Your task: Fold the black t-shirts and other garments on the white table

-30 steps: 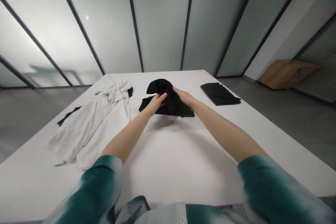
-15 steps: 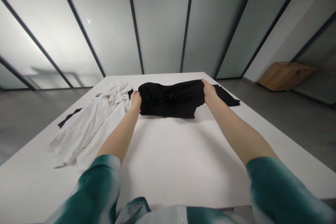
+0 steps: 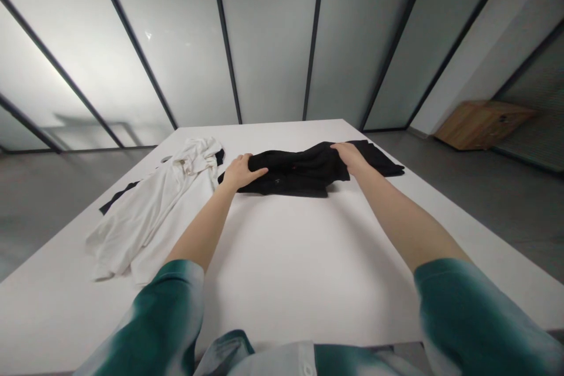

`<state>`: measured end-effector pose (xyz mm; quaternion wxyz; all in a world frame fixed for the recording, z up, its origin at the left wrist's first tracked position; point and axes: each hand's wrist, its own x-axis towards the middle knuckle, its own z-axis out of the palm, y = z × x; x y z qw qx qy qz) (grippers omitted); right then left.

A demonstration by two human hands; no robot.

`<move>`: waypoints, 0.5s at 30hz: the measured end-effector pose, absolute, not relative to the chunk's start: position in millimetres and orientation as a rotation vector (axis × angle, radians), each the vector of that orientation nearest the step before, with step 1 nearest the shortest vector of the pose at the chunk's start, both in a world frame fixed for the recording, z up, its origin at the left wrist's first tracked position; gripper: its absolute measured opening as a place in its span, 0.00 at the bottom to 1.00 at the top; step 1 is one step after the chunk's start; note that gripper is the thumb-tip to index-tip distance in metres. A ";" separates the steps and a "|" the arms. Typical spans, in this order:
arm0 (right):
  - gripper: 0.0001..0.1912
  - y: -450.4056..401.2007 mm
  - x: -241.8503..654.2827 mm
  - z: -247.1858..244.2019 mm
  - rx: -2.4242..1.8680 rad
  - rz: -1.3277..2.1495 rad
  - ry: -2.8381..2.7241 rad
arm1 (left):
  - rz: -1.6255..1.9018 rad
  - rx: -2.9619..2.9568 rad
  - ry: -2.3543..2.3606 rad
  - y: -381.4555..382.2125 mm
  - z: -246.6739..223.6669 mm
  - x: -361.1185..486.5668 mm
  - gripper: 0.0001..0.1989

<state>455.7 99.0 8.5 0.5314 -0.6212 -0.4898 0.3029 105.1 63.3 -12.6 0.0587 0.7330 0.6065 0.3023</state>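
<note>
- My left hand (image 3: pixel 238 174), thumb apart from fingers, touches black cloth (image 3: pixel 293 181) at twelve; loose layers could bunch under it.
- My right hand's (image 3: pixel 351 157) fingers lie over the cloth's three-o'clock end; I can't tell if they're clamped. Dragging could skew the dark pile (image 3: pixel 379 161) at one.
- Sweeping toward ten could snag the white cloth (image 3: pixel 154 205).

between forearms (image 3: pixel 200 226): open | ahead: black garment (image 3: pixel 295 175) | left: white garment (image 3: pixel 154 211)

**Surroundings, head view**

White garment (image 3: pixel 154 205) is spread, rumpled, on table (image 3: pixel 291 264), left side; dark cloth (image 3: pixel 118 197) partly covered by it. Folded black cloth (image 3: pixel 382 163) seen at right. Frosted panels (image 3: pixel 271 41) dark-framed behind. Wooden cabinet (image 3: pixel 478 123) placed right, on grey floor (image 3: pixel 515 200).
</note>
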 end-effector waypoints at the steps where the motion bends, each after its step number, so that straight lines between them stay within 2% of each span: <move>1: 0.09 97.3 456.5 7.5 -1.520 0.726 -1.226 | 0.854 2.211 1.812 64.1 -16.3 106.4 0.33; 4: 0.12 94.5 463.6 5.1 -1.625 0.633 -1.449 | 0.795 2.165 1.765 70.1 -25.4 101.7 0.27; 6: 0.10 95.3 471.3 3.2 -1.677 0.463 -1.535 | 0.798 2.139 1.732 75.8 -27.2 92.8 0.21; 11: 0.07 104.7 490.5 -5.4 -1.699 0.211 -1.337 | 0.765 2.046 1.935 81.4 -14.1 68.0 0.21; 13: 0.09 109.3 497.4 -10.6 -1.698 0.186 -1.222 | 0.874 1.975 2.109 79.2 -4.9 59.1 0.20; 15: 0.12 113.1 506.0 -16.6 -1.703 0.158 -1.090 | 1.067 1.844 2.239 77.2 4.0 49.8 0.14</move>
